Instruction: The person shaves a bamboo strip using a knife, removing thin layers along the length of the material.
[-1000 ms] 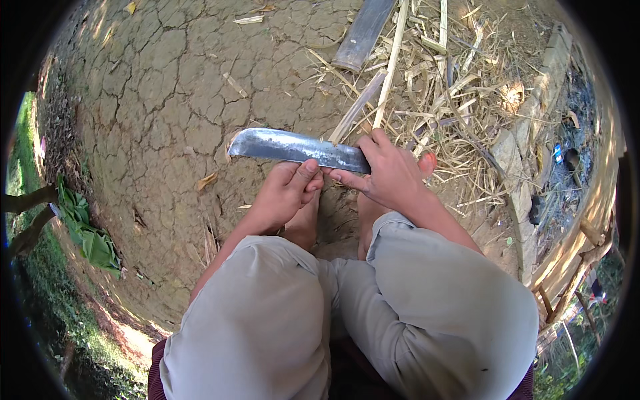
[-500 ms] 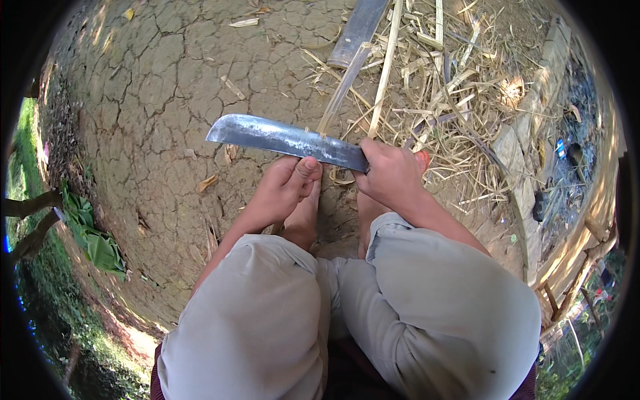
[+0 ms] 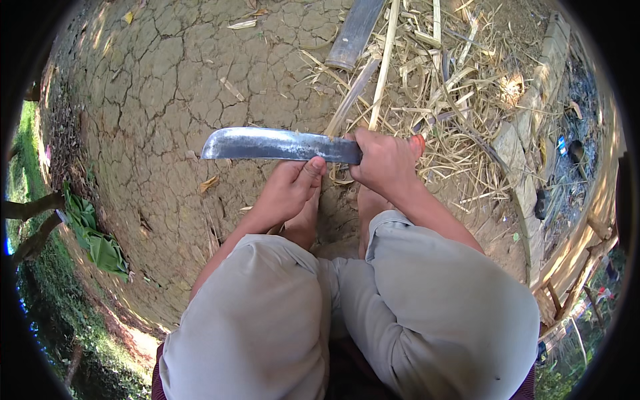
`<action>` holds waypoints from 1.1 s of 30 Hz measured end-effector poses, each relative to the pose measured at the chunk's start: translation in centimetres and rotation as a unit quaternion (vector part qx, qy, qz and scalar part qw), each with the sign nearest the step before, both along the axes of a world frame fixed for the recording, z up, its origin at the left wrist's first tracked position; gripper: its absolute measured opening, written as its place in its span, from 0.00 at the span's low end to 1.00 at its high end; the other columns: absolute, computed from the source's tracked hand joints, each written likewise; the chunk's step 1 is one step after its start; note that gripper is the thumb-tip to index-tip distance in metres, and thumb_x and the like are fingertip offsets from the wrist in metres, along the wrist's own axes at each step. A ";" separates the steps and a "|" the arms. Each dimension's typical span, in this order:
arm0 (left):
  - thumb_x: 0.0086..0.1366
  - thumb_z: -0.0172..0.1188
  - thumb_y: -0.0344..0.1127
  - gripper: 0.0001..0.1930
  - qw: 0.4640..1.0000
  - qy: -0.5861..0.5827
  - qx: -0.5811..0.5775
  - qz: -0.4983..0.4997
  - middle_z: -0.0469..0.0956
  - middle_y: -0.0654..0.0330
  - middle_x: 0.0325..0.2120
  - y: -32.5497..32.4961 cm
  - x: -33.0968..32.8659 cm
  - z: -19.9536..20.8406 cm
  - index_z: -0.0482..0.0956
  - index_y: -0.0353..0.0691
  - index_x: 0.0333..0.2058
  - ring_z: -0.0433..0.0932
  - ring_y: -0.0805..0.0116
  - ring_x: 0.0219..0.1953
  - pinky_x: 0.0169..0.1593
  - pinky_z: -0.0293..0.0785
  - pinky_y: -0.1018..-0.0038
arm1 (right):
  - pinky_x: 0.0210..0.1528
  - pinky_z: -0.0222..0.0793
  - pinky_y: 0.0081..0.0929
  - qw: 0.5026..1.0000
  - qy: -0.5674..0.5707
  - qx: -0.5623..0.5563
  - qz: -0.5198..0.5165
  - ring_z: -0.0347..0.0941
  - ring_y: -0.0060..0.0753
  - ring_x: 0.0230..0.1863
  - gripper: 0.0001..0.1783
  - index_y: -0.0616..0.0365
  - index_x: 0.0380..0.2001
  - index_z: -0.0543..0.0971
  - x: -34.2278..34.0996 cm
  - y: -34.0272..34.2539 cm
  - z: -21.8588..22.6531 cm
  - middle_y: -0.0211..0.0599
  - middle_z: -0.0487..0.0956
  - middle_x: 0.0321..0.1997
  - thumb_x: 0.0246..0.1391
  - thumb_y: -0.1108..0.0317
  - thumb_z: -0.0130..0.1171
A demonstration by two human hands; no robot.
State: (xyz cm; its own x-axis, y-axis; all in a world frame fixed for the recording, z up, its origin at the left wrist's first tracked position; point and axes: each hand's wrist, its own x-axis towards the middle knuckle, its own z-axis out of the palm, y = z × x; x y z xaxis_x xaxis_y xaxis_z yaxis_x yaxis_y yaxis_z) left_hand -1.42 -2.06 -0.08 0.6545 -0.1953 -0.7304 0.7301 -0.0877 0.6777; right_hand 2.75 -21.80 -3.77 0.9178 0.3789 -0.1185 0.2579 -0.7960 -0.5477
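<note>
A machete (image 3: 273,145) with a broad, worn steel blade lies crosswise before my shins, its tip to the left. My right hand (image 3: 387,163) is closed round its handle, whose orange-red end (image 3: 418,144) shows beyond the fist. Below the blade my left hand (image 3: 291,187) is closed, thumb against the lower edge. A split bamboo strip (image 3: 353,95) runs under the blade in line with this thumb; its near end is hidden by blade and fingers. A longer pale strip (image 3: 383,73) reaches down close to my right hand.
Dark split bamboo (image 3: 357,33) lies at the top. Shavings and split pieces (image 3: 460,107) cover the ground on the right, beside a plank edge (image 3: 527,193) and ash (image 3: 573,147). Cracked earth (image 3: 153,120) spreads left, with green leaves (image 3: 100,243) by branches. My bare feet (image 3: 303,223) are below the blade.
The machete has turned to lie more level, its tip dropping slightly nearer me and its handle end rising. The bamboo strip's far end has come nearer, and my left hand has shifted slightly right.
</note>
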 end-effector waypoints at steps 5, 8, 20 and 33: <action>0.70 0.55 0.53 0.23 0.998 0.036 0.035 -0.023 0.73 0.70 0.26 -0.6 0.5 -0.9 0.78 0.33 0.38 0.67 0.85 0.27 0.31 0.68 0.84 | 0.26 0.73 0.41 0.999 -0.002 -0.006 -0.037 0.78 0.47 0.21 0.10 0.53 0.26 0.77 0.3 -0.8 -0.1 0.42 0.78 0.18 0.36 0.68 0.65; 0.70 0.56 0.53 0.23 0.998 0.056 0.009 0.015 0.74 0.69 0.26 -1.3 0.4 -0.7 0.78 0.34 0.37 0.66 0.85 0.26 0.29 0.65 0.84 | 0.25 0.72 0.40 0.999 -0.015 -0.010 -0.040 0.78 0.45 0.21 0.11 0.52 0.26 0.79 0.3 -1.5 -0.8 0.41 0.78 0.18 0.33 0.68 0.65; 0.74 0.50 0.46 0.16 0.980 0.095 -0.132 0.112 0.62 0.73 0.19 1.3 -1.2 0.7 0.73 0.39 0.33 0.54 0.86 0.18 0.21 0.48 0.84 | 0.34 0.74 0.42 0.948 0.113 -0.258 -0.146 0.81 0.48 0.28 0.14 0.52 0.36 0.82 2.7 -5.5 -0.1 0.44 0.82 0.26 0.43 0.61 0.62; 0.76 0.45 0.40 0.14 0.998 0.024 -0.030 0.046 0.62 0.73 0.19 0.8 -0.2 -1.1 0.75 0.37 0.37 0.55 0.84 0.18 0.22 0.53 0.83 | 0.23 0.59 0.32 0.950 0.150 0.059 -0.267 0.65 0.30 0.18 0.14 0.64 0.31 0.80 4.4 -12.4 0.1 0.35 0.74 0.17 0.55 0.61 0.59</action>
